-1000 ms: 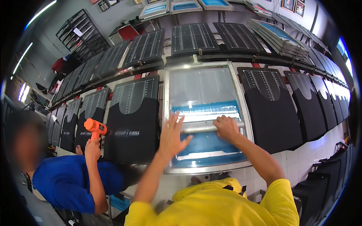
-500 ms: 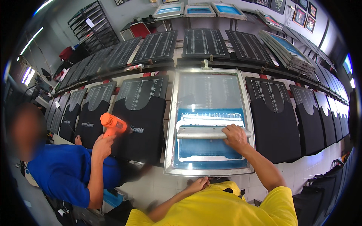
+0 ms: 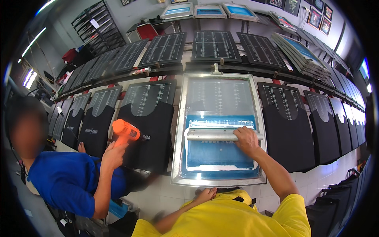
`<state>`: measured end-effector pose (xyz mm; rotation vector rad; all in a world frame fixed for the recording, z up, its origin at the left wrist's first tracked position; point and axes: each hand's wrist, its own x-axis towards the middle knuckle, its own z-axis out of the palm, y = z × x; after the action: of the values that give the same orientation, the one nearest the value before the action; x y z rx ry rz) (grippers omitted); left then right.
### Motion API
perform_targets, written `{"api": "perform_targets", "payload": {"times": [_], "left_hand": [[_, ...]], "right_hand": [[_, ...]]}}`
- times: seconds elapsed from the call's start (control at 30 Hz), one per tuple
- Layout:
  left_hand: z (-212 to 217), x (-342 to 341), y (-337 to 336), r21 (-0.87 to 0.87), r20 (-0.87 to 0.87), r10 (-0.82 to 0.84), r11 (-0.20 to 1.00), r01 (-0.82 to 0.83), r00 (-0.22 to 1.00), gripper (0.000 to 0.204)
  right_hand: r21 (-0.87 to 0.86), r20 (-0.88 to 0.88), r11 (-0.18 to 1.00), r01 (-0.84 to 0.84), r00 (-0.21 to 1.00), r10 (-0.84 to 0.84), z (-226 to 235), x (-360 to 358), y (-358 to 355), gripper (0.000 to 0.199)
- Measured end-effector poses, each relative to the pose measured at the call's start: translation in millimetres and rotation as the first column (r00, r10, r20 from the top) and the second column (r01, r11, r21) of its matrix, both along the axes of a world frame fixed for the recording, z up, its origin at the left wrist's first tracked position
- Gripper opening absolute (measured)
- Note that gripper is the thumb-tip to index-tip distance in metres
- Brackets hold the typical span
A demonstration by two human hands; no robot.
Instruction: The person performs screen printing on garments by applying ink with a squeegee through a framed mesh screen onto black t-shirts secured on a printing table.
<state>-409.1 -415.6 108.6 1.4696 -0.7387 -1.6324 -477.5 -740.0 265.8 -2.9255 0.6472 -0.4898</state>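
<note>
My right hand (image 3: 247,141) is closed over the right part of a long silver squeegee (image 3: 213,135), which lies across a silk-screen frame (image 3: 179,158). The mesh has a blue stencil (image 3: 219,152), with faint lettering just below the squeegee. White ink (image 3: 221,123) lies along the squeegee's far side, and another white strip lies near the front of the stencil. My left hand (image 3: 206,194) is low, by the frame's near edge, its fingers curled; whether they grip the frame is hidden. A printing board shows faintly through the clear far mesh.
At the left, a person in blue holds an orange heat gun (image 3: 125,130) over a black shirt (image 3: 144,146) on a board. More shirt-covered boards (image 3: 286,130) stand to the right. Behind runs a second row of boards (image 3: 215,45), with stacked screens (image 3: 300,55) at far right.
My right hand has pushed the squeegee slightly away from me, and lettering in the stencil has come into view below it. The other person's heat gun has moved a little right.
</note>
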Motion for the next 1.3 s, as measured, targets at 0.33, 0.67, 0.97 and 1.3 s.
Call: {"api": "perform_targets", "payload": {"times": [0.33, 0.67, 0.97, 1.3], "left_hand": [[33, 2, -4, 0.009, 0.021, 0.016, 1.000, -0.016, 1.000, 0.059], [19, 4, -3, -0.007, 0.058, -0.012, 1.000, 0.013, 0.998, 0.063], [29, 11, -6, 0.077, -0.033, -0.076, 0.994, 0.078, 0.997, 0.056], [199, 76, -23, -0.420, 0.808, 0.263, 0.885, 0.202, 0.528, 0.032]], "right_hand": [[-0.035, -0.039, 0.999, 0.019, 0.999, -0.021, -12, 25, -31, 0.030], [-0.001, -0.079, 1.000, -0.019, 0.997, 0.018, -16, -32, 55, 0.016], [0.044, -0.053, 0.999, -0.019, 0.998, 0.021, -11, -55, 92, 0.025], [-0.020, -0.076, 1.000, -0.024, 0.997, 0.022, -12, -61, 94, 0.016]]}}
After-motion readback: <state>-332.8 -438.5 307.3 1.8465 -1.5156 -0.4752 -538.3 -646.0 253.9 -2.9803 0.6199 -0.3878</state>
